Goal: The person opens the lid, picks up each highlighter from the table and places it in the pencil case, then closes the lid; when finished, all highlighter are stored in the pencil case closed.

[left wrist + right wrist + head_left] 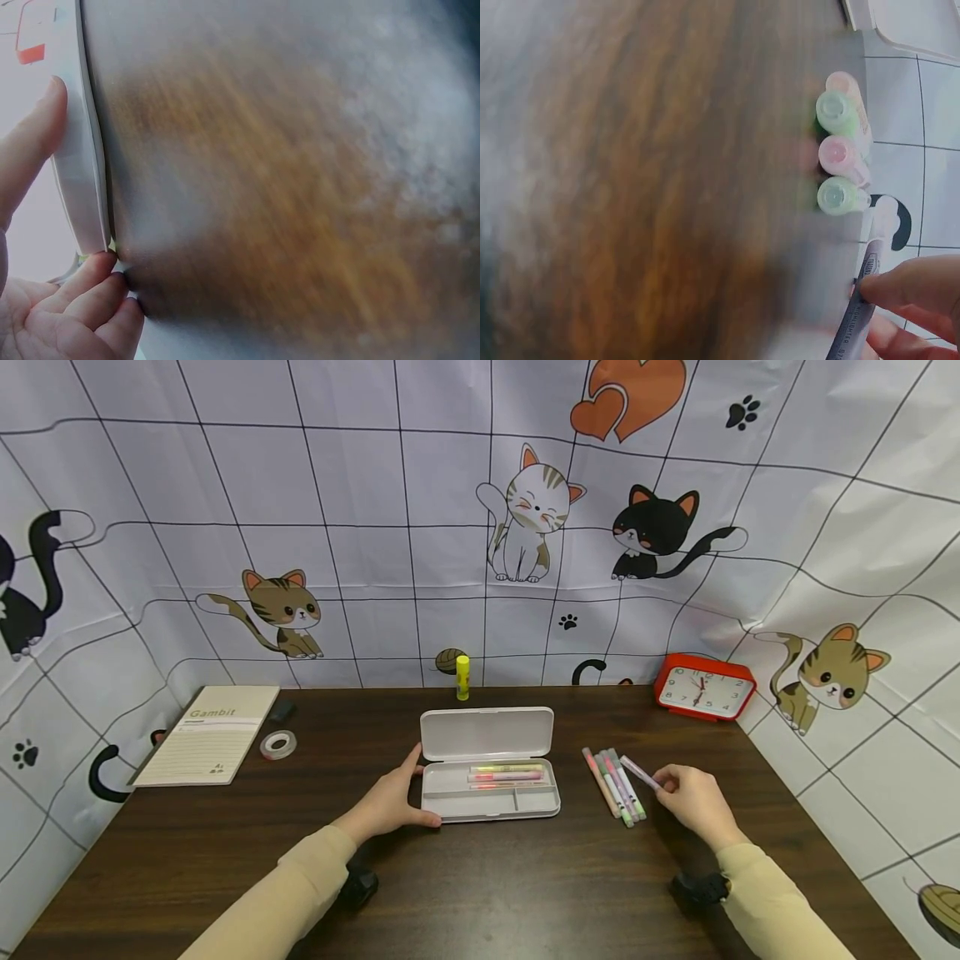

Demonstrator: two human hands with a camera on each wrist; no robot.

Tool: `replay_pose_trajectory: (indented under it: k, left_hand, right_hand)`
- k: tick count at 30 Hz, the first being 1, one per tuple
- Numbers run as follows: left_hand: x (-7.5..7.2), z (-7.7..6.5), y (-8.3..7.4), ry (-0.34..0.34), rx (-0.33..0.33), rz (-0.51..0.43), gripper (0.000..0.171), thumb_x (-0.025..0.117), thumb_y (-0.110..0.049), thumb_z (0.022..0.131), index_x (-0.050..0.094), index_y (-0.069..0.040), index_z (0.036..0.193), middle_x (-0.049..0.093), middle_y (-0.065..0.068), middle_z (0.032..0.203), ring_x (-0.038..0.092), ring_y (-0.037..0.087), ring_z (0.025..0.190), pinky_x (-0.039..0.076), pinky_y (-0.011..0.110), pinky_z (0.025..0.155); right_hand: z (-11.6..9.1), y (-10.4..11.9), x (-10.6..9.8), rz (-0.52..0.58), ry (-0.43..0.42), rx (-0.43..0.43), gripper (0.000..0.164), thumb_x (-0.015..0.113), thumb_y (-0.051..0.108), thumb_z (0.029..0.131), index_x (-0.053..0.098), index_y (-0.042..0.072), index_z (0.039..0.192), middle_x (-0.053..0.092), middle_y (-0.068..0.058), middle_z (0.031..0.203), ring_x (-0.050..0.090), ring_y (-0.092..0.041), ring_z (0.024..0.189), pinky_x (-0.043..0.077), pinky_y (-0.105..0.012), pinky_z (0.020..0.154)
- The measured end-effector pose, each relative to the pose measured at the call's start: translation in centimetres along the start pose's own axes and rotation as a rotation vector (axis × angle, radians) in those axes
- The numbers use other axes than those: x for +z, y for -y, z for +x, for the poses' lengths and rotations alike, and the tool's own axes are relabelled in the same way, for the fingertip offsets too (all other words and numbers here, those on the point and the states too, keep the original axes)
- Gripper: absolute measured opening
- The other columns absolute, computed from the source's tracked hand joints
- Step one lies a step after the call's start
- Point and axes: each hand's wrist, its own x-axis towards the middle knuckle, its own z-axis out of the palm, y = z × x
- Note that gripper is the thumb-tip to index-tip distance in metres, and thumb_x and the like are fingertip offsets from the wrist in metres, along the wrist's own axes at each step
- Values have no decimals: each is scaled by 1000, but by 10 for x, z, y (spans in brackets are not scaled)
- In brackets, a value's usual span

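Apparently partway through loading a pale pencil case [491, 817] with highlighters, and by the look of it just at the pick-up of another one. In the right hand [693, 800], closed to a narrow pinch of thumb and fingertips around a purple highlighter [639, 772]. Held at a slant, just right of a row of four highlighters [617, 787] on the dark table [495, 893]; not possible to tell from these views whether touching the nearest of them or just apart.

With the left hand [390, 797], spread partly open across the left end of the case, thumb by the near corner and fingers towards the hinge side, gripping the edge and probably bracing it; nothing else in hold there.

Set flat in the middle of the table, left of the row, with the lid [486, 735] tipped back on the far side. Already holding a few yellow and pinkish highlighters [510, 775] in the long far compartment [446, 778].

Next, most likely: lift the purple highlighter clear of the row, carry it left over the case wall, turn it parallel to the compartment, and lower it beside the others without rolling them
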Motion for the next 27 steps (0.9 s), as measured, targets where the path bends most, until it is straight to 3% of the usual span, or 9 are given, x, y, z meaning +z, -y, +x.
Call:
replay_pose_trajectory:
  k: [13, 27]
  left_hand:
    - [0, -1, 0, -6, 15, 15, 123, 87, -35, 66, 7, 2, 151, 50, 18, 137, 43, 37, 129, 33, 53, 105]
    - [0, 0, 1, -4, 9, 13, 123, 87, -36, 66, 7, 2, 151, 49, 18, 138, 42, 37, 130, 33, 53, 105]
  right_hand:
    - [4, 18, 3, 3, -41, -63, 9, 68, 5, 80, 71, 5, 88, 60, -3, 74, 51, -16, 67, 42, -31, 60]
    - [15, 48, 13, 41, -2, -91, 15, 70, 4, 79, 73, 5, 94, 60, -5, 80, 51, -18, 70, 44, -31, 59]
